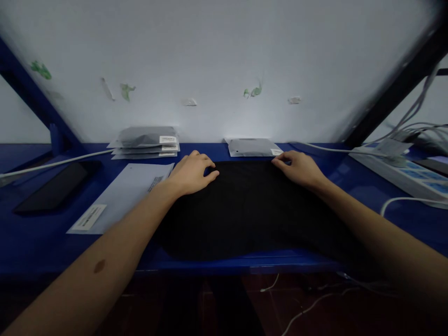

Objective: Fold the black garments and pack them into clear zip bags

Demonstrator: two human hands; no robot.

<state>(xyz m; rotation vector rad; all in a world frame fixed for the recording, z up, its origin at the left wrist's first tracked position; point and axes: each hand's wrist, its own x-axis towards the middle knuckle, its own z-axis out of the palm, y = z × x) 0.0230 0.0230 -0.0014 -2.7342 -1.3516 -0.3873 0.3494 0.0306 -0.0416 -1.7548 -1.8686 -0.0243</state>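
A black cloth [238, 210] lies spread on the blue table, its lower part reaching the front edge. At its upper left corner rests my left hand [194, 171], palm down, the thumb apart from the fingers. The upper right corner of the cloth is pinched between the thumb and fingers of my right hand [297, 167]. Left of the cloth, partly under my left hand and forearm, is a flat grey mailing bag [122, 191] with a white label. Just behind the cloth lies a filled grey mailing bag [254, 147].
Several filled grey mailing bags [145, 140] are stacked at the back left. A dark phone or tablet [58, 186] lies at the far left, near a white cable [56, 162]. On the right stands a long white box [395, 172] with cables. A white wall [217, 56] closes the back.
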